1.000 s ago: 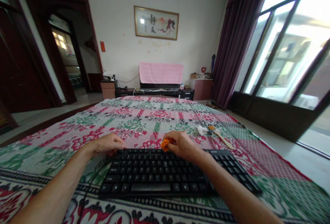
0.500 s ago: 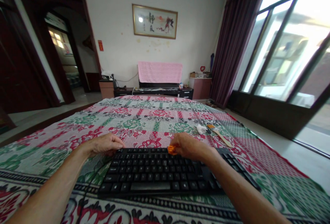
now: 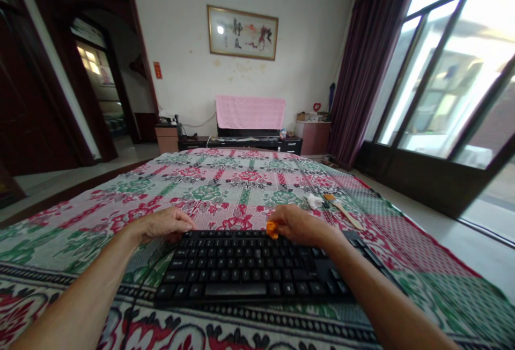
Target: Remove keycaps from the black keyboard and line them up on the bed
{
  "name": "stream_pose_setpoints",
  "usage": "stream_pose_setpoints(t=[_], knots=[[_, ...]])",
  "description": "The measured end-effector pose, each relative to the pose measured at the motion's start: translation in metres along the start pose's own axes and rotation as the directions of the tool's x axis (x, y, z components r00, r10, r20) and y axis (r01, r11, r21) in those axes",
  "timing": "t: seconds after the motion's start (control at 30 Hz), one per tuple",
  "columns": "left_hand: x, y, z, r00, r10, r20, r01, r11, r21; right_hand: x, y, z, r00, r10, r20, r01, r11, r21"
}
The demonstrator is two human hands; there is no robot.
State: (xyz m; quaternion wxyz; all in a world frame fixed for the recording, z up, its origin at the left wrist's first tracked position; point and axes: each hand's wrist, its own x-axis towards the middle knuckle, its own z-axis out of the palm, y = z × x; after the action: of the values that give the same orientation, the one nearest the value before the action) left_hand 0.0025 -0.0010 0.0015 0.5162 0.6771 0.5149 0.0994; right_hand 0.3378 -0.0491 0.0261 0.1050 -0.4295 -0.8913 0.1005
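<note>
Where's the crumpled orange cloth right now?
In the head view, the crumpled orange cloth is in the right hand, near the middle of the far edge of the black rectangular keyboard, left of the wooden-handled brush.

Daylight from the right, dim at left
Glare washes out the windows (image 3: 450, 87) beyond the right edge of the patterned cloth (image 3: 225, 208); a white reflection spots the framed picture (image 3: 245, 36); wide-angle distortion stretches the sides.

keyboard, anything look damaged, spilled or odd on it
Nothing spilled or broken shows on the keyboard, though the right arm hides part of it. The space bar looks greyer than the keys around it, perhaps worn or just shiny.
</note>
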Motion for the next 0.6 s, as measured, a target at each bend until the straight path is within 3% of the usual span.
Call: stream_pose_setpoints(t=[0.13,0.23,0.43,0.6], knots=[[0.001,-0.001,0.000,1.000,0.010,-0.001,-0.010,1.000,0.003,0.001,-0.006,-0.001,0.999,-0.008,-0.052,0.009,1.000,0.026],[0.001,-0.001,0.000,1.000,0.015,0.011,-0.015,1.000,0.004,0.002,-0.008,0.004,0.999,-0.050,-0.016,0.051,0.997,0.063],[0.001,0.001,0.001,1.000,0.011,-0.010,-0.011,1.000,0.027,-0.004,-0.003,-0.002,0.999,0.025,0.031,-0.028,0.994,0.105],[0.000,0.004,0.003,0.999,-0.023,-0.045,0.025,0.999,0.043,-0.001,-0.011,-0.007,0.983,0.055,-0.177,-0.043,0.996,0.073]])
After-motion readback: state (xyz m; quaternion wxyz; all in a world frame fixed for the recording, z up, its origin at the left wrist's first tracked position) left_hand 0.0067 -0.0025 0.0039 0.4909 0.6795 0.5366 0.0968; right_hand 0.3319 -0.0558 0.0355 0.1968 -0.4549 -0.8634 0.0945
